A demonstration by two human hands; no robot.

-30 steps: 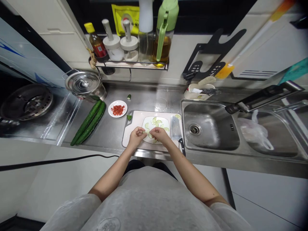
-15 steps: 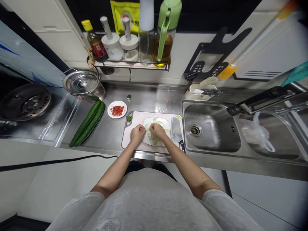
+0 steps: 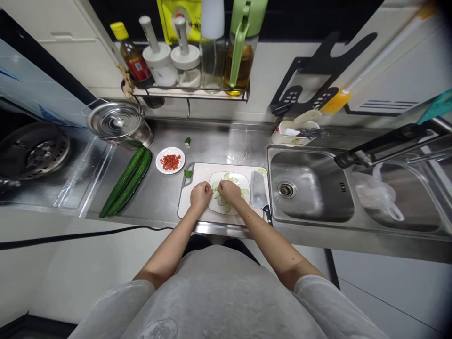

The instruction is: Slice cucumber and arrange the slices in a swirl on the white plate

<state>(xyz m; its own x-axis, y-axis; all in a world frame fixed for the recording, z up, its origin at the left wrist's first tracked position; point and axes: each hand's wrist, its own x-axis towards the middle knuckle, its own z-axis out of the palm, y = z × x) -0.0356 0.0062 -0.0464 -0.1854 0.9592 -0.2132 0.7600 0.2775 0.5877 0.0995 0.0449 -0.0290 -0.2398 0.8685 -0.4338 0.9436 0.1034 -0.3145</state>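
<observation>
Over a white plate (image 3: 233, 211) of pale green cucumber slices (image 3: 245, 192), my two hands are close together, knuckles up. My left hand (image 3: 201, 195) is closed at the plate's left side, fingertips pinched. My right hand (image 3: 230, 193) is also closed, just above the plate's middle, and its fingertips nearly meet the left ones. Whatever small thing the fingers hold is hidden by them. Beneath the plate lies a pale cutting board (image 3: 188, 200). A cleaver (image 3: 259, 190) rests on the board's right side, beside a cucumber slice (image 3: 262, 172).
Left of the board are two whole cucumbers (image 3: 127, 181) and a small plate of chopped red pieces (image 3: 170, 160). Cucumber ends (image 3: 187, 141) lie nearby. A lidded steel pot (image 3: 120, 125) stands behind. To the right is a double sink (image 3: 310, 188); a seasoning rack (image 3: 190, 93) hangs above.
My hands stay over the plate; the right fingers have drawn in closer to the left ones. The view has shifted slightly. The slices and cleaver look unmoved.
</observation>
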